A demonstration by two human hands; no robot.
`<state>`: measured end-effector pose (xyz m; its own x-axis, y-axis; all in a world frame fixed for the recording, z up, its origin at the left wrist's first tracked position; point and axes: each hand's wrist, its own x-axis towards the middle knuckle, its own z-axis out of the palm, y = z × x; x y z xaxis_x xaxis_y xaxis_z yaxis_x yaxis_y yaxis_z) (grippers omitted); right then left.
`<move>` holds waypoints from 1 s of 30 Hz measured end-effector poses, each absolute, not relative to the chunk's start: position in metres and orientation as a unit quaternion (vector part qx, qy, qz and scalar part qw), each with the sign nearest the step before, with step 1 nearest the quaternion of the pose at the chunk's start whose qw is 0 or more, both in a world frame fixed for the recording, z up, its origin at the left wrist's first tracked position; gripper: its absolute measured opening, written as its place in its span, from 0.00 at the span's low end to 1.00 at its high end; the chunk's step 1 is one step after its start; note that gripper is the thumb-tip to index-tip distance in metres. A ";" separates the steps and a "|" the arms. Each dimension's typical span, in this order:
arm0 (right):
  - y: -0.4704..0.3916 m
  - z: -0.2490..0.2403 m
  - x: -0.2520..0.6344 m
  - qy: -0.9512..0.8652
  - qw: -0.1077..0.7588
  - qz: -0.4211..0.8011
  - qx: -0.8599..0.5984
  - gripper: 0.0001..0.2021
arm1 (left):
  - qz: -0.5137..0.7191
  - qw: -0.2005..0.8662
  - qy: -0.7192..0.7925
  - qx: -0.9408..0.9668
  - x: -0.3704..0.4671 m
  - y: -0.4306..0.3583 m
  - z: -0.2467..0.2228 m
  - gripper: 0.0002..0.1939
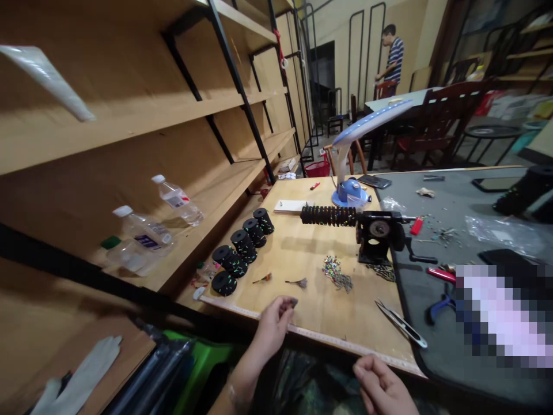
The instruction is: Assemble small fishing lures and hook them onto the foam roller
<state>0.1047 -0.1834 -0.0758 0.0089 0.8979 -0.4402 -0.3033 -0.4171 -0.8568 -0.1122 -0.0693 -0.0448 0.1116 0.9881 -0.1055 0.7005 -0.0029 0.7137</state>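
My left hand point(272, 325) is over the table's front edge, its thumb and forefinger pinched on a small dark thing too small to name. My right hand point(380, 383) is lower, in front of the edge, with fingers curled together; what they hold, if anything, does not show. Just beyond the left hand lie a small grey fanned bundle point(298, 282) and an orange-and-dark one point(262, 278). A heap of colourful beads point(332, 266) adjoins a pile of small metal pieces point(344, 282). Behind them stands a hand-cranked winder point(378, 236) bearing a grooved black roll point(328, 216).
Several black foam spools point(244, 246) line the table's left side. Thread snips point(401, 325) and blue-handled pliers point(440, 305) lie at right. A blue desk lamp point(349, 190) stands behind. Shelves with plastic bottles point(177, 199) rise at left. A person point(392, 60) stands far back.
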 end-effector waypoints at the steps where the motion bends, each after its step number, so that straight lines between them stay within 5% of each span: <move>1: -0.183 -0.074 0.102 -0.279 0.468 0.642 -0.540 0.29 | 0.266 0.430 0.598 0.622 -0.105 -0.082 -0.046 0.08; 3: -0.180 -0.070 0.097 -0.289 0.466 0.640 -0.537 0.29 | 0.323 0.625 0.523 0.481 -0.088 -0.107 -0.048 0.13; 7: -0.176 -0.066 0.094 -0.307 0.463 0.639 -0.533 0.29 | 0.329 0.748 0.477 0.323 -0.060 -0.143 -0.051 0.17; 30: -0.181 -0.071 0.098 -0.296 0.476 0.626 -0.542 0.27 | 0.240 0.727 0.447 0.464 -0.044 -0.150 -0.050 0.16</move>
